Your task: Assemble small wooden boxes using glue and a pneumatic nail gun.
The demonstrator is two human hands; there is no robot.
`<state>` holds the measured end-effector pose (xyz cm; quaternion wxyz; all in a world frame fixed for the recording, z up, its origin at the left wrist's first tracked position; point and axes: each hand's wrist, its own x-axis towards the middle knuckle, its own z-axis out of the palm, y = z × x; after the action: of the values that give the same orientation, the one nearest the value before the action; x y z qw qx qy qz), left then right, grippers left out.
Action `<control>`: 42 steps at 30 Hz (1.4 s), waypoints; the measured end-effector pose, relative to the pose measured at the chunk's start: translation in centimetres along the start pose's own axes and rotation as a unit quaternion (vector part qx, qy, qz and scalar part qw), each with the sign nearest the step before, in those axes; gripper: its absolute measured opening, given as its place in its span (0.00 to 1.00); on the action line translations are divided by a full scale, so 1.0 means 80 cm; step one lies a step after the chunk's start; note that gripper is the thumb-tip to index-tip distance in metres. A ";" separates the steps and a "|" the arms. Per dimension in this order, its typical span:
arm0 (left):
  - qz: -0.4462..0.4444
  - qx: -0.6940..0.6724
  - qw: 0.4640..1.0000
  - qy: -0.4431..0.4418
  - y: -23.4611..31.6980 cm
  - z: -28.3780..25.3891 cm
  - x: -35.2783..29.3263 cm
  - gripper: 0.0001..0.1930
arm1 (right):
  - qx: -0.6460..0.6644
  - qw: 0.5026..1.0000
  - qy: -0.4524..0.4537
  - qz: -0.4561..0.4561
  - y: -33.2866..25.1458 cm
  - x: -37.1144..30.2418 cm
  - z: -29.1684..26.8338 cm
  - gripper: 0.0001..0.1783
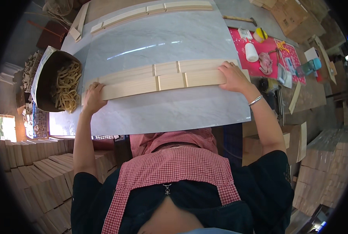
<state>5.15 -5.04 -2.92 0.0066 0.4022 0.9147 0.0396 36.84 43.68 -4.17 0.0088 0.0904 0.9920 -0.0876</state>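
Two pale wooden boards with crosswise slots lie side by side on a grey marble-look tabletop. The near slotted board has its left end in my left hand, fingers curled over the edge. Around its right end my right hand is closed, its fingertips also close to the far slotted board. Both boards slant slightly upward to the right. Whatever is under my palms stays hidden.
At the left a dark-lined box holds pale looped strips. More slotted boards lie along the far edge. To the right, a red patterned mat carries a white bottle; a hammer lies beyond. Stacked wood pieces stand low left.
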 end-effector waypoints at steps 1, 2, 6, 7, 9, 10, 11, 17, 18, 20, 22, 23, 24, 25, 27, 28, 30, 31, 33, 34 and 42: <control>-0.004 0.006 1.000 0.028 -0.002 0.000 0.002 0.27 | -0.011 1.000 0.023 0.000 0.001 0.001 0.001 0.29; -0.006 -0.006 1.000 0.006 0.000 -0.002 0.003 0.28 | -0.011 1.000 0.023 0.009 0.000 -0.011 -0.001 0.29; 0.034 -0.059 0.996 -0.065 -0.006 0.006 -0.067 0.34 | 0.046 0.999 -0.019 -0.002 -0.027 -0.078 -0.019 0.31; 0.038 -0.061 0.995 -0.067 -0.006 0.010 -0.066 0.34 | 0.046 0.999 -0.021 0.002 -0.024 -0.084 -0.015 0.31; 0.038 -0.074 0.996 -0.036 -0.005 0.017 -0.065 0.36 | 0.074 0.997 0.020 -0.010 -0.012 -0.083 0.004 0.30; 0.037 -0.081 0.996 -0.020 -0.004 0.020 -0.066 0.36 | 0.089 0.995 0.041 -0.017 -0.007 -0.083 0.012 0.30; 0.035 -0.087 0.996 -0.004 -0.002 0.021 -0.069 0.37 | 0.104 0.992 0.061 -0.023 -0.003 -0.087 0.018 0.30; 0.041 -0.077 0.992 0.087 0.012 0.019 -0.090 0.35 | 0.046 0.988 0.145 -0.019 -0.022 -0.099 0.015 0.31; 0.041 -0.089 0.993 0.070 0.008 0.020 -0.114 0.34 | 0.077 0.989 0.127 -0.006 -0.029 -0.117 0.019 0.32; 0.042 -0.104 0.992 0.060 0.013 0.031 -0.148 0.34 | 0.133 0.987 0.089 0.021 -0.048 -0.160 0.024 0.33; 0.042 -0.119 0.991 0.047 0.016 0.043 -0.152 0.34 | 0.144 0.985 0.091 0.028 -0.051 -0.173 0.031 0.33; 0.031 -0.119 0.991 0.059 0.016 0.050 -0.141 0.35 | 0.126 0.985 0.113 0.021 -0.049 -0.168 0.038 0.33; 0.018 -0.115 0.991 0.070 0.015 0.054 -0.127 0.35 | 0.129 0.985 0.114 0.024 -0.041 -0.155 0.045 0.33; 0.004 -0.114 0.990 0.081 0.015 0.059 -0.117 0.36 | 0.132 0.981 0.137 0.028 -0.032 -0.140 0.048 0.33; -0.008 -0.115 0.989 0.093 0.012 0.062 -0.114 0.36 | 0.133 0.977 0.162 0.032 -0.031 -0.136 0.049 0.32; -0.011 -0.110 0.990 0.094 0.009 0.062 -0.116 0.37 | 0.131 0.976 0.170 0.033 -0.034 -0.138 0.047 0.32; -0.018 -0.099 0.991 0.092 0.004 0.061 -0.123 0.38 | 0.129 0.973 0.185 0.036 -0.040 -0.145 0.046 0.32; -0.022 -0.094 0.991 0.090 0.003 0.061 -0.128 0.38 | 0.129 0.972 0.192 0.038 -0.043 -0.149 0.046 0.32; -0.001 -0.158 0.986 0.050 0.017 0.057 -0.154 0.40 | 0.139 0.973 0.179 0.049 -0.052 -0.180 0.048 0.31; 0.004 -0.160 0.986 0.048 0.015 0.065 -0.169 0.40 | 0.155 0.972 0.169 0.051 -0.058 -0.199 0.048 0.31; 0.029 -0.148 0.982 0.116 -0.006 0.081 -0.180 0.42 | 0.064 0.971 0.225 0.038 -0.056 -0.205 0.051 0.28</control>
<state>14.83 -15.55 -9.69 -0.0419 0.4160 0.8811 0.2210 52.17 35.74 -6.85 -0.2175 0.1457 0.9566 -0.1281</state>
